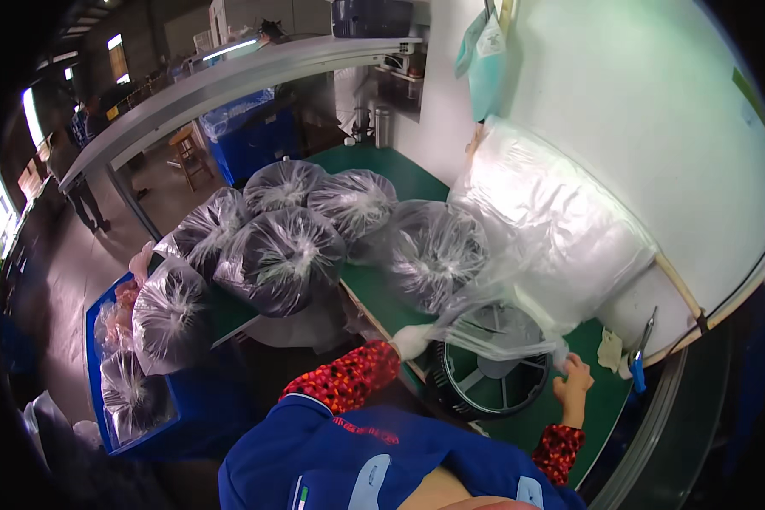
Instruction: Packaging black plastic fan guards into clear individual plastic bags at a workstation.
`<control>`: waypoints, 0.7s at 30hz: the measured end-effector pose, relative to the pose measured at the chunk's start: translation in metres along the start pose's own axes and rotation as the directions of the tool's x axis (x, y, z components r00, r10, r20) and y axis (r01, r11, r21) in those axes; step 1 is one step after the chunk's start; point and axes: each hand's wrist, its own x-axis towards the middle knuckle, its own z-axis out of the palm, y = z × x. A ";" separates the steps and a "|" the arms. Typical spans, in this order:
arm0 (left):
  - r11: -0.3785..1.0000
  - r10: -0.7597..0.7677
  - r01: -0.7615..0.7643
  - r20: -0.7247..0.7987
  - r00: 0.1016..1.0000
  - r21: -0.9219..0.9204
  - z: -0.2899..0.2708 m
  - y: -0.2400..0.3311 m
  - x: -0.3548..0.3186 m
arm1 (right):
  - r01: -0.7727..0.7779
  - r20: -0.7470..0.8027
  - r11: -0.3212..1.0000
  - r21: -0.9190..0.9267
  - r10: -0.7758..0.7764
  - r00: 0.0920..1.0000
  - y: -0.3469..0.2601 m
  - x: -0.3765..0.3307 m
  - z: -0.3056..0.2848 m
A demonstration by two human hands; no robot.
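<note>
A black round part [491, 384] with grey spokes and a ribbed rim lies on the green tabletop in front of me. A clear plastic bag [497, 334] is drawn over its far side, its mouth stretched between my hands. My left hand [410, 342], in a white glove, grips the bag's left edge beside the rim; its fingers are partly hidden. On the other side my right hand [574, 382] has its fingers curled at the bag's right edge. Behind the bag lies a thick stack of clear plastic bags [552, 221] against the white wall.
Several bagged dark round parts [285, 259] crowd the left of the green table [404, 170]. More fill a blue bin [174, 408] at lower left. Blue-handled pliers [639, 365] and a pale glove [609, 349] lie at right. A person [72, 183] stands far left.
</note>
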 end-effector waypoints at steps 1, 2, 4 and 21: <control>0.999 -0.014 0.013 0.040 0.999 0.030 -0.002 0.001 -0.001 | 0.010 -0.007 1.000 0.006 -0.010 1.000 -0.007 0.007 -0.002; 0.998 -0.030 0.026 0.081 0.996 0.059 -0.003 0.001 -0.002 | 0.033 0.062 0.991 0.131 -0.041 0.997 -0.014 0.013 -0.003; 0.997 -0.028 0.023 0.064 0.998 0.074 0.000 -0.002 0.000 | -0.046 0.063 0.948 0.314 0.027 0.998 -0.024 0.015 0.002; 0.963 -0.090 0.089 0.007 0.996 -0.255 0.008 -0.019 0.021 | 0.291 -0.222 0.710 0.642 -0.191 0.956 -0.058 0.016 -0.042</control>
